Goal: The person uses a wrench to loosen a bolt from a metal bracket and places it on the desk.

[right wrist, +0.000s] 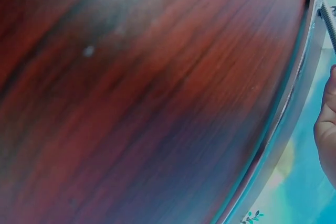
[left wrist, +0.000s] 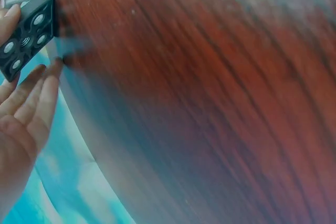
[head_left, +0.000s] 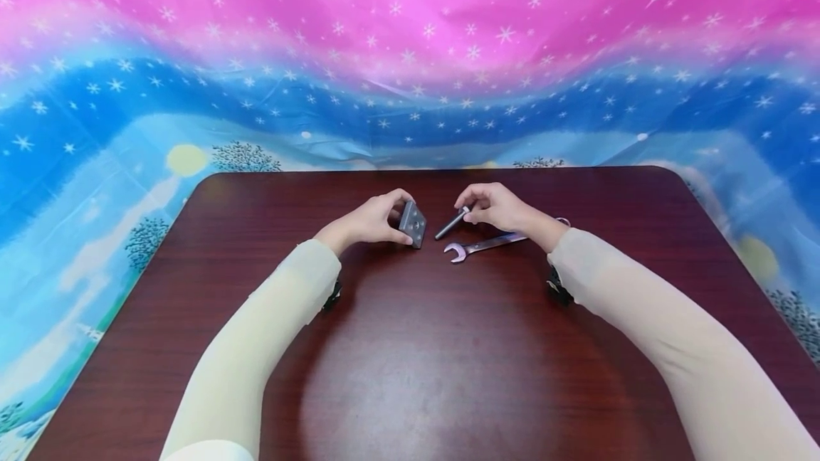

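Observation:
A grey metal block with several round holes [head_left: 413, 225] stands tilted on edge, gripped at its edges between the thumb and fingers of my left hand [head_left: 370, 220]. The left wrist view shows its holed face at the upper left, by the left hand [left wrist: 23, 121]. My right hand [head_left: 500, 208] pinches a bolt [head_left: 452, 223] near its head, the shank slanting down to the left, apart from the block in the head view. Only part of the threaded shank [right wrist: 329, 22] and the right hand [right wrist: 328, 129] show in the right wrist view. An open-ended wrench [head_left: 492, 242] lies just below the right hand.
The dark red-brown wooden table [head_left: 448, 347] has its far edge a little beyond both hands. Behind it hangs a pink and blue patterned cloth [head_left: 410, 55]. The wrench's far end is partly hidden by the right wrist.

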